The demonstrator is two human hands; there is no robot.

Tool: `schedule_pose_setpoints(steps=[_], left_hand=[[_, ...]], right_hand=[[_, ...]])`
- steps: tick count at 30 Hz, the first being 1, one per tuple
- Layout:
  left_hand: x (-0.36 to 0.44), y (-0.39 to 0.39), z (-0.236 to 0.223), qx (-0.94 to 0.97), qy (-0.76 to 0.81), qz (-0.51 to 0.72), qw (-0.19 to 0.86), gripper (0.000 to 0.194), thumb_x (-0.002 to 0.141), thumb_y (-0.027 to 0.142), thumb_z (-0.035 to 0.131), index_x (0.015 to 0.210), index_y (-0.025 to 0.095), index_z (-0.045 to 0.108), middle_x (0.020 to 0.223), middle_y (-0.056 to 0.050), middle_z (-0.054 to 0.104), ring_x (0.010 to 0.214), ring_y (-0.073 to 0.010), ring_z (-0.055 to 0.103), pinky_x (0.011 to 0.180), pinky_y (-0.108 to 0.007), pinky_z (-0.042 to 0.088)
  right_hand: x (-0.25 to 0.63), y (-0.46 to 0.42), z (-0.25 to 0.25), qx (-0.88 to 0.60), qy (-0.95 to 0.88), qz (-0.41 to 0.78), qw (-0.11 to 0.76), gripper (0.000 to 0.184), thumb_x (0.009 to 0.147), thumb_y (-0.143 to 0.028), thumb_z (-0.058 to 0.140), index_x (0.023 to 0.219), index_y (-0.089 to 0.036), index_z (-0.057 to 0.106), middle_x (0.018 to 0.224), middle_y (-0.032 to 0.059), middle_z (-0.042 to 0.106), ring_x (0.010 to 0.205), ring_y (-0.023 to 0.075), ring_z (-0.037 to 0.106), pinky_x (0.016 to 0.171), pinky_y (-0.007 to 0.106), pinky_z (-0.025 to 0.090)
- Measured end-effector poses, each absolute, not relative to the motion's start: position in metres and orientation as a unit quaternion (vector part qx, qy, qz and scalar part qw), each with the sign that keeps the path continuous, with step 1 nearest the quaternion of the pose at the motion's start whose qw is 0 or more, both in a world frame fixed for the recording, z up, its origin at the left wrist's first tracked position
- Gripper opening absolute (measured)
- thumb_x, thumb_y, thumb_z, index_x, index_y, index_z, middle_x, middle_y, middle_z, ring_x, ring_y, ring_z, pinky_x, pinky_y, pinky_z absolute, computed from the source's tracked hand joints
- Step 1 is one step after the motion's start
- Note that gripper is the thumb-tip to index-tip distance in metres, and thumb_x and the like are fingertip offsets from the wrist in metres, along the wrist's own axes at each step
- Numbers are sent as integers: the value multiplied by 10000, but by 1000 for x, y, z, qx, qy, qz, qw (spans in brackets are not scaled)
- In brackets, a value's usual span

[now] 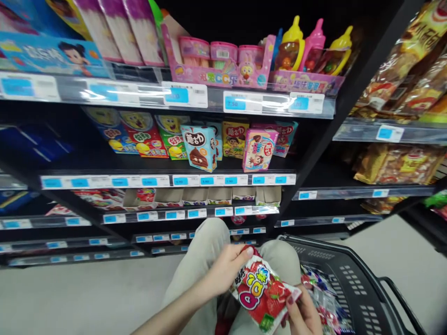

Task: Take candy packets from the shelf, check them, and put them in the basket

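While blur smears the dark blue packages point(38, 139) on the far-left black shelf point(14, 181), my left hand point(223, 272) pinches the upper-left corner of a strawberry-printed, red-and-white plastic packet point(263, 295), fingers mostly hidden behind it. It's tilted, right over my pale trousers point(211, 235). At its lower-right corner, my right hand point(303, 312), cropped below, nips the edge. Farther right, a dark grey plastic basket point(356, 281), cut off too, holds shiny wrapped packets point(326, 300), print unreadable.

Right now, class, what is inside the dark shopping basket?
In the basket, shiny, colourful packets show. Whatever lies beneath the top ones is covered, so cannot be seen.
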State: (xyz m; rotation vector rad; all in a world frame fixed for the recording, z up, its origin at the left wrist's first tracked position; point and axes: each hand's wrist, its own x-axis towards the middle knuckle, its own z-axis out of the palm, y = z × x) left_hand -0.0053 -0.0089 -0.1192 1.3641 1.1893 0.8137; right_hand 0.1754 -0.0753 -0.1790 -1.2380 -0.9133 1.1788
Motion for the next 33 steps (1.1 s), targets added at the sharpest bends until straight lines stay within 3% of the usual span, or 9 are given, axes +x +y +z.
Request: schedule_pose_setpoints(steps=[5,11,17,23,28,33], left_hand=[[13,-5,-151,618,563,312,451,423,817,441,340,510,157,404,535,8,479,529,-109,410,472,-202,277],[21,-4,-175,648,561,295,423,423,820,430,330,505,161,420,505,23,472,509,-101,393,480,-207,263],[33,-6,-198,564,607,333,450,433,812,463,322,501,164,361,476,35,413,480,-87,344,460,-209,250],[36,-5,-211,528,597,341,499,429,799,486,331,515,166,356,509,24,431,503,-96,368,455,-208,265],[32,-5,-208,553,612,331,459,432,801,487,327,516,169,392,502,20,448,506,-106,390,470,-214,277],[32,0,-212,556,615,348,438,417,816,465,312,528,174,390,501,26,441,501,-105,398,491,-220,291]], right_hand=[[195,-82,-197,-609,-364,427,560,355,645,-498,605,567,-185,457,484,-55,413,438,87,373,398,181,307],[204,-86,-202,-683,-389,382,486,331,669,-486,567,580,-178,483,521,-43,486,515,111,424,489,195,362],[187,-89,-222,-713,-335,355,503,343,740,-494,454,778,-170,563,662,15,626,589,162,551,529,235,413],[182,-93,-234,-731,-341,366,463,322,721,-469,457,768,-167,559,645,19,636,575,174,565,529,249,417],[186,-90,-220,-781,-376,274,416,353,749,-506,378,740,-186,527,611,40,631,543,191,564,498,253,406],[185,-85,-198,-822,-440,92,348,442,791,-548,285,768,-192,548,619,90,649,538,218,587,455,255,371]])
